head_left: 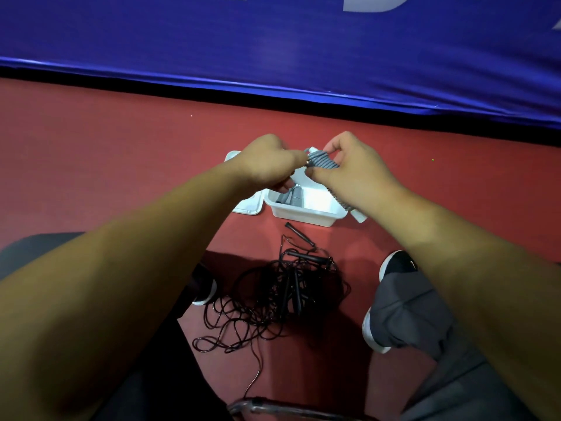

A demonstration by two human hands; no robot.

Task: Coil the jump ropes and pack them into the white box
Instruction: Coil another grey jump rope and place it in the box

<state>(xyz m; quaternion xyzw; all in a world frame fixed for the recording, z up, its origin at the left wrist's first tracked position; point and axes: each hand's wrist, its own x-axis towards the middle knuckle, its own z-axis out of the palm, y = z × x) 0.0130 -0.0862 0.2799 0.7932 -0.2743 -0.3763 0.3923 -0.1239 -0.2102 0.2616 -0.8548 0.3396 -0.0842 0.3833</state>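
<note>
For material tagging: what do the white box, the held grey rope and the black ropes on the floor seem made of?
White box: likely thin moulded plastic, smooth with a slight sheen and a rolled rim. Grey jump rope: matte and ribbed-looking, possibly rubber or beaded plastic; unclear. Black jump ropes: thin glossy cord, probably PVC-coated, lying in springy loops.

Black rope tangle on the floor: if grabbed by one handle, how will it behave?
Likely floppy: the tangled pile of thin black jump ropes lies in loose, crossing loops on the red floor, so it would probably trail and snag. The slim black tapered handle nearest the white plastic box looks rigid and round, so may roll if nudged.
</note>
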